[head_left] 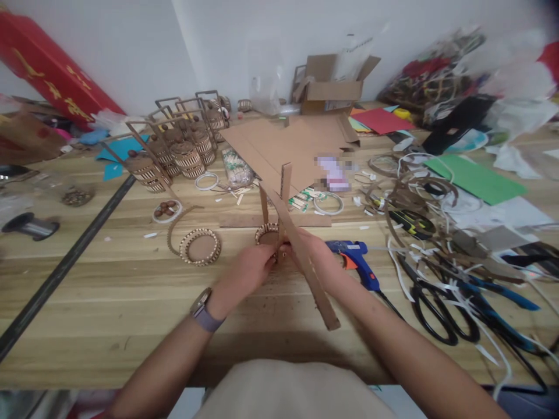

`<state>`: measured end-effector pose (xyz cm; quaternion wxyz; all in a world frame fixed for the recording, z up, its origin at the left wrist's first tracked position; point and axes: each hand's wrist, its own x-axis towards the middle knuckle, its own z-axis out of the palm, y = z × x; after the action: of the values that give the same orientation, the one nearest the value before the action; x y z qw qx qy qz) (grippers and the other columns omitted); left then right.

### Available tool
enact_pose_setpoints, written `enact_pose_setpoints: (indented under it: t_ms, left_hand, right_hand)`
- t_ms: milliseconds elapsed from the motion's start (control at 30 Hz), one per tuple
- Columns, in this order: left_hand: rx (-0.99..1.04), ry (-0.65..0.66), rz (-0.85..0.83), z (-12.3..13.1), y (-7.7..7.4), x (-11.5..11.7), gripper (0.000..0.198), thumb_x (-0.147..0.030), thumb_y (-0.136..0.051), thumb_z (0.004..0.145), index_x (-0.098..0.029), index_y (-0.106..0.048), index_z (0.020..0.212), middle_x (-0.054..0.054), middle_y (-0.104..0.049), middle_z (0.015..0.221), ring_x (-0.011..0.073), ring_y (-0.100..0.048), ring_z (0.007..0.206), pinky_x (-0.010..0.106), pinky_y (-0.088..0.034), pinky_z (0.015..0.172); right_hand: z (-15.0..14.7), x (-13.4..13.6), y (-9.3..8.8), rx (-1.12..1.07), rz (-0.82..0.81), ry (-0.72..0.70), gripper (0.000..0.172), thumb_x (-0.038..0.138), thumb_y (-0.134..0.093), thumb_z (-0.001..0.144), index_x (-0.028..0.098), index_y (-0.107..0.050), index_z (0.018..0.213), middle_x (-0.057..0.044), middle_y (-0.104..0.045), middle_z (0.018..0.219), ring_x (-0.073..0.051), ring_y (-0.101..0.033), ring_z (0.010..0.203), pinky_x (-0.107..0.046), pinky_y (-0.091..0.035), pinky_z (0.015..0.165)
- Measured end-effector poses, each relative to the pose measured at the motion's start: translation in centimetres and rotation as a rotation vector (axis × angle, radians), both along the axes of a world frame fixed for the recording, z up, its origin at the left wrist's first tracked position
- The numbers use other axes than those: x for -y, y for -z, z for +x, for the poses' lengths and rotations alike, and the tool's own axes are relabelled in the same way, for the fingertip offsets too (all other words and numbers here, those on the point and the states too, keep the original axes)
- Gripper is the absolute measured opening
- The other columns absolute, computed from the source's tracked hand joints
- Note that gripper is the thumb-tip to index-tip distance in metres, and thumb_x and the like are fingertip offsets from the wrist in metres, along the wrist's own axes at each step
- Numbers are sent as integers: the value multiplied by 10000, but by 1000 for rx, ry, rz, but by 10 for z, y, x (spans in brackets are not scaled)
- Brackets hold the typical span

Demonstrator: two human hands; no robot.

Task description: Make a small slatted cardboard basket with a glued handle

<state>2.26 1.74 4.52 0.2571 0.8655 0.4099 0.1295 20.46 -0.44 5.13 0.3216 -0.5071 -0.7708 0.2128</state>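
In front of me stands a small round basket (267, 228) with a light-and-dark striped wall. Upright cardboard strips rise at its far and near sides, and a long cardboard strip (315, 278) slants across above it, passing over my right wrist. My left hand (250, 266) is closed at the basket's near wall, its fingertips partly hidden. Beside it, my right hand (311, 251) pinches the lower part of the near upright strip (285, 185) against the basket. A blue glue gun (356, 259) lies just right of my right hand. Left of my left hand sits a similar striped ring base (200, 247).
Several handled striped baskets (187, 157) stand at the back left. A cardboard sheet (271, 145) lies behind the work. Black-handled scissors (441, 317), pliers (502, 291) and tangled strips crowd the right. A dark metal bar (70, 262) runs along the left.
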Motion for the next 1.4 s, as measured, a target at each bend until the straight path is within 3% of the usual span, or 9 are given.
enact_pose_setpoints:
  t_ms: [400,667,867,1000,1100,1233,1400]
  left_hand:
    - [-61,-33,-37,-2,2,-4,281,-194,-516,921,-249,-679,1144,71,-745,1055,253,-697,930,330,-522,809]
    - [-17,-58,41,5,6,4,222,-283,-545,938,-218,-675,1106,85,-720,1087,254,-677,987,340,-512,857]
    - [-19,-138,43,13,11,9,228,-313,-508,958,-210,-700,1024,91,-737,936,259,-688,867,324,-497,750]
    - [-9,-135,43,12,11,9,214,-318,-517,951,-216,-702,914,78,-720,861,245,-676,858,306,-489,753]
    - [-27,-144,40,12,10,9,204,-311,-540,938,-213,-684,831,80,-704,839,253,-670,820,315,-478,720]
    - [-88,-178,56,13,7,11,218,-313,-570,925,-204,-656,758,82,-694,814,265,-667,767,327,-456,674]
    - [-120,-184,63,15,3,12,205,-301,-574,927,-193,-666,778,90,-713,837,268,-678,785,318,-442,660]
  right_hand:
    - [-3,9,-19,-19,-110,-9,206,121,-475,905,181,-671,919,-81,-661,939,-213,-622,900,-310,-481,774]
    - [-4,6,-10,-34,-99,-2,186,116,-488,896,182,-661,893,-65,-648,914,-209,-616,903,-305,-476,793]
    - [-1,14,-9,-17,-79,109,175,157,-529,897,202,-669,991,-43,-686,934,-181,-639,841,-281,-481,745]
    - [27,33,-14,-28,-51,217,216,273,-539,902,202,-657,1068,-53,-705,893,-188,-642,764,-297,-499,702]
    - [58,51,-11,113,-49,361,221,333,-499,918,213,-678,965,-76,-702,897,-215,-652,801,-325,-503,732]
    - [91,72,4,474,-127,583,308,391,-485,928,172,-680,1025,-134,-690,962,-282,-661,854,-386,-502,757]
    - [101,82,25,645,-241,653,368,381,-542,915,103,-646,1134,-172,-680,1024,-309,-674,918,-394,-498,822]
